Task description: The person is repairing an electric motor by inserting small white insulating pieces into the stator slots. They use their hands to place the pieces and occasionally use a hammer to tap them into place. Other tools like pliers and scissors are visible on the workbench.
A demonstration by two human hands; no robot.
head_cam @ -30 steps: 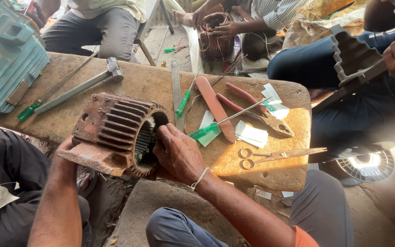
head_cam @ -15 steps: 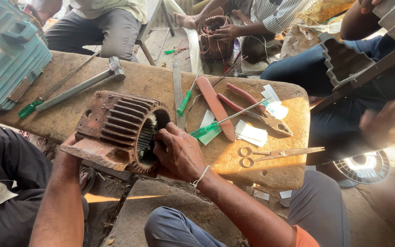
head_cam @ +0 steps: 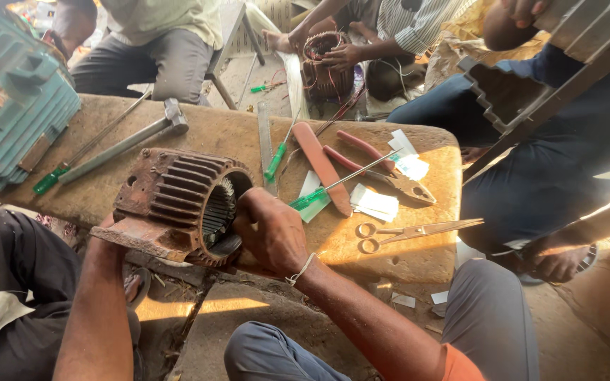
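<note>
Rusty brown, ribbed motor housing [head_cam: 178, 204] lying on its side at the near left edge of the worn wooden surface [head_cam: 213, 134], round opening turned to the right. Left hand [head_cam: 107, 229] mostly hidden under the housing's near flange, apparently propping it; grip impossible to tell. Right hand [head_cam: 271, 229] curled at the mouth of the opening, fingers bent together against the rim and reaching inside. Just right of that hand, a green-handled screwdriver [head_cam: 319, 194] across white paper slips [head_cam: 375, 204]. Farther right, red-handled pliers [head_cam: 383, 169], with scissors [head_cam: 411, 231] nearer. Far left, a hammer [head_cam: 125, 141] beside a teal motor casing [head_cam: 8, 106]. Beyond the surface, another person's hands on a copper-wound coil [head_cam: 323, 60].
</note>
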